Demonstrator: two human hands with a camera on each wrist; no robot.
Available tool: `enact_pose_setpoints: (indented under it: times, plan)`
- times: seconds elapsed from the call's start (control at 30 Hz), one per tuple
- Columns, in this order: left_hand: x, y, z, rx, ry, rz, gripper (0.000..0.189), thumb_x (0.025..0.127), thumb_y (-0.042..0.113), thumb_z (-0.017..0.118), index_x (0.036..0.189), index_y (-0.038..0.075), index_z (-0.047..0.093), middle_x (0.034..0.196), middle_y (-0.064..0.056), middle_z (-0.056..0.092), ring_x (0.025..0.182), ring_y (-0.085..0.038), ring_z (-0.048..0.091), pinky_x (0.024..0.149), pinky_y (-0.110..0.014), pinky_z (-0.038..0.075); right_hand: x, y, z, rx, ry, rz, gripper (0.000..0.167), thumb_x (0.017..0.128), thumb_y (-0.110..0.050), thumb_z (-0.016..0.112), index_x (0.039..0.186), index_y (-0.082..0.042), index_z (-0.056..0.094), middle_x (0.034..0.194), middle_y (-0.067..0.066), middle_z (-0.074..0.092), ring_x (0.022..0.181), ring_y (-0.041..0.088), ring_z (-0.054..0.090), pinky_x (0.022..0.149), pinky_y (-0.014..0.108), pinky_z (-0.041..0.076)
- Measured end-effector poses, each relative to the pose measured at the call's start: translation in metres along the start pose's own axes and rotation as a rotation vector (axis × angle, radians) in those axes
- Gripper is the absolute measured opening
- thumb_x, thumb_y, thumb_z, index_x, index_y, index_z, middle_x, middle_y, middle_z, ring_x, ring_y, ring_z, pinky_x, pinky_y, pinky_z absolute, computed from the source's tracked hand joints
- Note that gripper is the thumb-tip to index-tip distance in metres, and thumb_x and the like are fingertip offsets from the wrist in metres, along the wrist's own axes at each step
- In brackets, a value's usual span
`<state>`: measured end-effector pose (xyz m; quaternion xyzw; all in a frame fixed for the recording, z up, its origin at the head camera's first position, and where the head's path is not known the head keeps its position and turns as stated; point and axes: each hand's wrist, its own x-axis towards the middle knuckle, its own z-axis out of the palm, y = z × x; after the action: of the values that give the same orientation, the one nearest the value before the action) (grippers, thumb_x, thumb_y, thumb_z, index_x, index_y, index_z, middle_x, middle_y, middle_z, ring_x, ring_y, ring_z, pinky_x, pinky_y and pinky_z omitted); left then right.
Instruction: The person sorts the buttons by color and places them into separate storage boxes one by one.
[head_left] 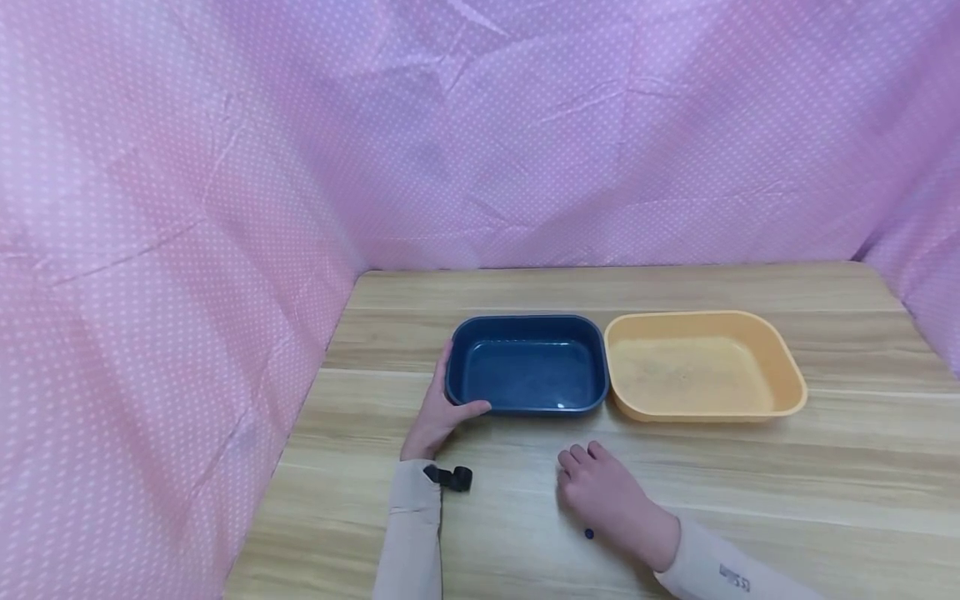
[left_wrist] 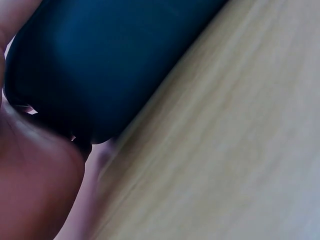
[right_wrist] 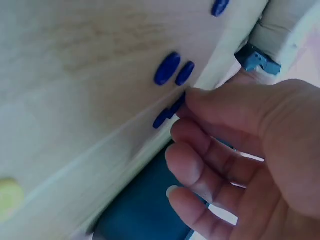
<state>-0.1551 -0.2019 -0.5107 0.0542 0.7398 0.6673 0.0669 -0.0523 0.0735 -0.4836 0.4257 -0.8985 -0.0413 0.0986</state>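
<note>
My left hand [head_left: 437, 421] grips the left end of a dark blue rectangular plastic basin [head_left: 528, 412], thumb on the near rim and fingers along its side. The left wrist view shows the basin's outer wall [left_wrist: 110, 65] close to the palm. In front of the basin, my right hand [head_left: 607, 504] is low over the table. In the right wrist view its thumb and forefinger pinch a small flat blue disc [right_wrist: 176, 105], partly hidden by the thumb. Several like it lie around, including a larger-looking blue disc [right_wrist: 167, 68]. The head view shows one blue disc [head_left: 588, 533] beside the hand.
A yellow basin [head_left: 705, 417] stands right against the blue one, with nothing seen inside either. A yellow round piece [right_wrist: 10, 197] shows at the edge of the right wrist view. Pink dotted cloth [head_left: 480, 167] hangs behind and beside the wooden table [head_left: 862, 467].
</note>
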Motion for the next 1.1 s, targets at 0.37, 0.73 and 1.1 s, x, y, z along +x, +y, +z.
enact_pose_setpoints:
  times: [0.37, 0.73, 1.1]
  plan:
    - [-0.001, 0.002, -0.001, 0.06, -0.006, -0.023, 0.116, 0.074, 0.01, 0.085, 0.156, 0.036, 0.007, 0.159, 0.011, 0.015, 0.141, -0.024, 0.02, 0.114, -0.056, 0.016, -0.001, -0.006, -0.001, -0.113, 0.058, -0.064, 0.014, 0.081, -0.009, 0.052, 0.077, -0.004, 0.065, 0.076, 0.005, 0.047, 0.07, 0.021, 0.041, 0.064, 0.034, 0.038]
    - [-0.007, 0.007, -0.006, 0.134, 0.006, -0.067, 0.117, 0.075, 0.014, 0.085, 0.154, 0.044, 0.003, 0.159, 0.014, 0.01, 0.143, -0.02, 0.016, 0.115, -0.053, 0.013, 0.006, -0.013, -0.005, -0.118, 0.105, -0.059, 0.021, 0.081, -0.008, 0.047, 0.071, -0.004, 0.064, 0.069, 0.005, 0.042, 0.065, 0.021, 0.037, 0.062, 0.033, 0.036]
    - [-0.005, 0.009, -0.003, 0.233, -0.004, -0.057, 0.118, 0.074, 0.028, 0.086, 0.157, 0.032, 0.003, 0.16, 0.013, 0.011, 0.144, -0.021, 0.016, 0.114, -0.056, 0.014, 0.006, -0.013, -0.01, -0.118, 0.015, -0.035, 0.016, 0.082, -0.009, 0.053, 0.076, -0.005, 0.068, 0.071, 0.005, 0.045, 0.067, 0.021, 0.04, 0.064, 0.034, 0.04]
